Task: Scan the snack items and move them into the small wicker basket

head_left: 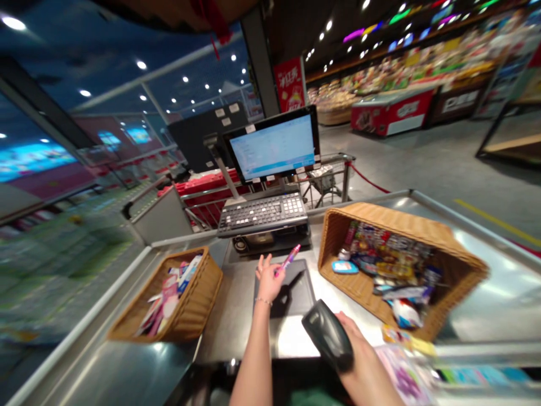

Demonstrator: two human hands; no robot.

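Your left hand (268, 280) is pinching a pink tube (289, 259) above the black pad (306, 299), other fingers spread. Your right hand (364, 361) is closing fully around a black barcode scanner (327, 335). A tilted wicker basket (393, 225) of packaged goods is sitting to its upper left on the steel bench (236, 316).

Rows of small ceiling spotlights (139, 65) make the scene bright, and the steel worktop (499, 282) throws back white glare. My left hand (269, 280) casts a crisp, dark shadow (291, 296) across the black pad (306, 299). The monitor (273, 145) glows pale blue. Toward the left edge, the patch beside the worktop (54, 265) smears into heavy blur, while the wide lens bends the worktop's straight rails near the frame's edges.
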